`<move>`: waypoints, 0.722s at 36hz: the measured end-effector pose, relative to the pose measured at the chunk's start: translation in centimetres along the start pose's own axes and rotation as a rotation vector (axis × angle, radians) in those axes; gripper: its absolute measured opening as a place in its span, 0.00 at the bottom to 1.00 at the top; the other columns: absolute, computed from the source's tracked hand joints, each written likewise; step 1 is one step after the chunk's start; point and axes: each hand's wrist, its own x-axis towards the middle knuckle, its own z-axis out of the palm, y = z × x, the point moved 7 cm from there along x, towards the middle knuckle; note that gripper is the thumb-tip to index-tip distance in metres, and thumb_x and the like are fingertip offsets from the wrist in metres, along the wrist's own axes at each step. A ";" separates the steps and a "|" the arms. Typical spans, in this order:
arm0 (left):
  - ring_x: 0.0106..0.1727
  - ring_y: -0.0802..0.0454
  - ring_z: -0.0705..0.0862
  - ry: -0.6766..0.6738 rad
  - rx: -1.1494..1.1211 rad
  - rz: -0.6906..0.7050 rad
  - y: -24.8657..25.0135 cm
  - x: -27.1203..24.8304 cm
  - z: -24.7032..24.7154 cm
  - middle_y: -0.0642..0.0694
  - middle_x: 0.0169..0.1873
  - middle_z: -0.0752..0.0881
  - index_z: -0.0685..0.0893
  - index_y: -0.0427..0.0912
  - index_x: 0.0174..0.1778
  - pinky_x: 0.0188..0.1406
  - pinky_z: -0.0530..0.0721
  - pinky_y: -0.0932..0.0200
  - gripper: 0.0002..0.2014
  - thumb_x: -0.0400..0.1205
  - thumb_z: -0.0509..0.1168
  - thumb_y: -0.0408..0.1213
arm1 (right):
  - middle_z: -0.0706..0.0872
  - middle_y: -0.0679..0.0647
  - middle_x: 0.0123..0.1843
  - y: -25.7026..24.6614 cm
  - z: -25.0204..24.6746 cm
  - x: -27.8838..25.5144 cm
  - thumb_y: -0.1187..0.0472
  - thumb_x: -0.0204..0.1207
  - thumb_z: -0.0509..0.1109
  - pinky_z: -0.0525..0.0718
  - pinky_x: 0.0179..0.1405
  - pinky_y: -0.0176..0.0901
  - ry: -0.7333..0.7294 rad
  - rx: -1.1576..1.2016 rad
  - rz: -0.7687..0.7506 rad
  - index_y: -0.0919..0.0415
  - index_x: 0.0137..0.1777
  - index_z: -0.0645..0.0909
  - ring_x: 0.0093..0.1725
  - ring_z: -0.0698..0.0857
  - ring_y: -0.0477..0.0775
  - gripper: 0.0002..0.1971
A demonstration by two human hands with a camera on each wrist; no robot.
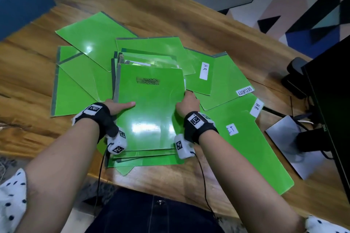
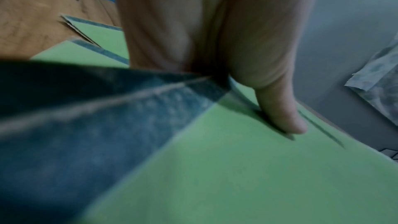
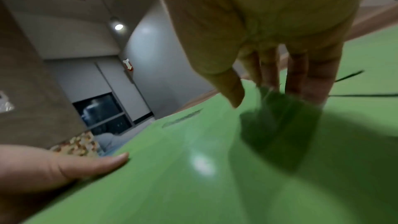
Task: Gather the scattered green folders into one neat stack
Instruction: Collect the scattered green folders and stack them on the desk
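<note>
While both hands clamp the stack [image 1: 149, 108] mid-table [image 1: 170, 19], left hand [image 1: 118, 107] thumb on top w/ fingers under spine, right hand [image 1: 186, 104] curled round the other edge, glossy covers may slip & fan out; loose folders [image 1: 227, 81] around could drag

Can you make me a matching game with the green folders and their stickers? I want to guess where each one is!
Things:
1. SECURITY label
2. I.T label
3. scribbled-out label
4. left hand

Places:
A. on the top folder of the pile held in both hands
B. on the big folder nearest the table's near edge, right side
C. gripping the pile's left edge, thumb on top
D. on a folder's corner, right of the pile, beyond the I.T folder

Pairs: 1-D, 2-B, 3-A, 4-C
</note>
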 end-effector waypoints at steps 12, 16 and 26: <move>0.69 0.36 0.75 -0.001 -0.023 0.013 0.2 -0.1 0.2 0.32 0.73 0.71 0.64 0.31 0.78 0.63 0.77 0.45 0.50 0.70 0.65 0.67 | 0.73 0.63 0.72 18.7 -7.0 -1.7 0.46 0.66 0.78 0.80 0.65 0.55 -0.057 -0.332 0.416 0.64 0.75 0.64 0.69 0.75 0.64 0.42; 0.69 0.35 0.75 0.020 -0.062 0.007 0.3 0.0 0.3 0.31 0.73 0.71 0.63 0.30 0.78 0.62 0.76 0.45 0.49 0.71 0.67 0.64 | 0.50 0.64 0.84 23.8 -7.2 -3.9 0.31 0.56 0.78 0.67 0.75 0.64 -0.173 -0.321 0.577 0.61 0.84 0.44 0.81 0.58 0.68 0.66; 0.66 0.35 0.76 0.044 -0.025 0.019 0.5 0.2 0.3 0.30 0.70 0.73 0.65 0.28 0.76 0.52 0.76 0.49 0.46 0.74 0.65 0.63 | 0.33 0.61 0.84 21.6 -2.2 -6.7 0.16 0.47 0.64 0.54 0.73 0.80 -0.199 -0.279 0.466 0.55 0.83 0.33 0.82 0.40 0.70 0.73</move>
